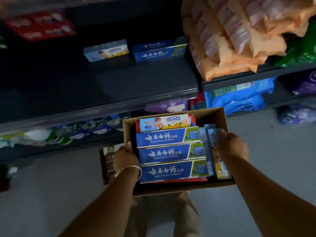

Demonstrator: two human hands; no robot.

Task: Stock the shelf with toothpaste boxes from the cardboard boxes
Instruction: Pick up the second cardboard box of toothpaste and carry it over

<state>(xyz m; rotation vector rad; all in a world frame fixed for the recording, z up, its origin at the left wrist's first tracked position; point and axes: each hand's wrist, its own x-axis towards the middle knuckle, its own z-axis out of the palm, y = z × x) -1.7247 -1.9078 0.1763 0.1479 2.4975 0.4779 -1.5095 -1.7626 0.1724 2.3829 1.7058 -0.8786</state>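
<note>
Cardboard box [220, 115], open-topped, carried at about waist height between both hands, well short of the shelf [109, 89]. Held level, I judge, so the contents stay flat and readable from above.

Left hand [125, 158] grips the box's left wall, thumb hooked over the rim and inside, fingers wrapped down the outer face; a thin bangle [131, 170] sits on the wrist. Right hand [233, 146] clasps the right wall, fingertips curled over the rim and touching the upright boxes standing there. Neither hand holds a toothpaste box on its own; both are closed on the carton.

Inside: three blue toothpaste boxes [164, 154] lying flat, side by side, labels up. Beyond them a children's toothpaste box [164, 123] with a cartoon figure and oranges. Red packs show underneath. Along the right wall a few narrow boxes [218, 161] stand on edge.

A second, darker carton [106, 161] sits lower, just left of the held one, mostly hidden.

Further off, the dark shelf is largely bare at the front. At its back, two stocked items: a matching blue box stack [157, 52] and, just left of it, a children's box [106, 51]. Likely the destination, same brands grouped. To the right, orange packets [227, 48] crowd the neighbouring bay.
</note>
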